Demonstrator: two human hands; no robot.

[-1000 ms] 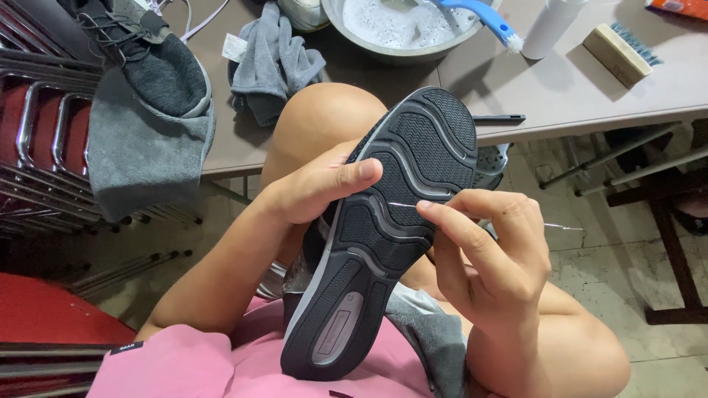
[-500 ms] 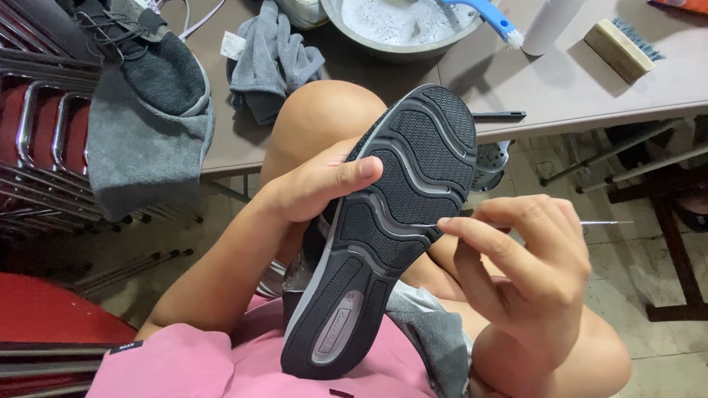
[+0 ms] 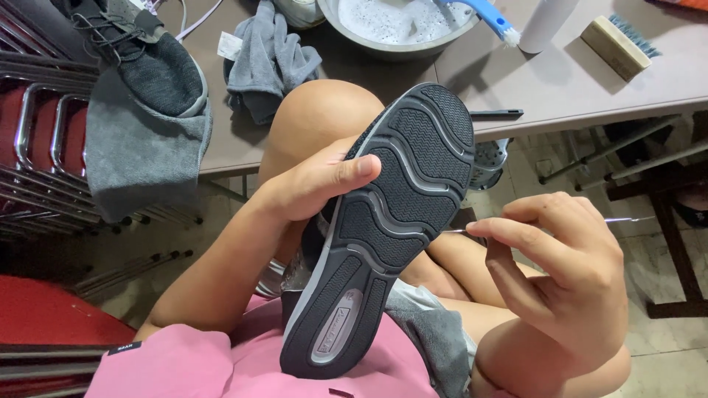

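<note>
My left hand grips a dark grey sneaker by its side, thumb across the edge of the sole. The shoe is turned sole-up over my lap, toe pointing away toward the table. My right hand is to the right of the sole, thumb and fingers pinched on a thin metal pick. The pick's near tip sits just off the sole's right edge, not touching it. A grey cloth lies on my lap under the heel.
The grey table ahead holds a metal bowl of soapy water, a blue brush, a wooden brush, a crumpled grey rag, and a second dark sneaker on a grey towel. Stacked red chairs stand left.
My right hand has drawn the pick away from the sole's grooves, out to the right. The left hand and shoe have stayed put.
</note>
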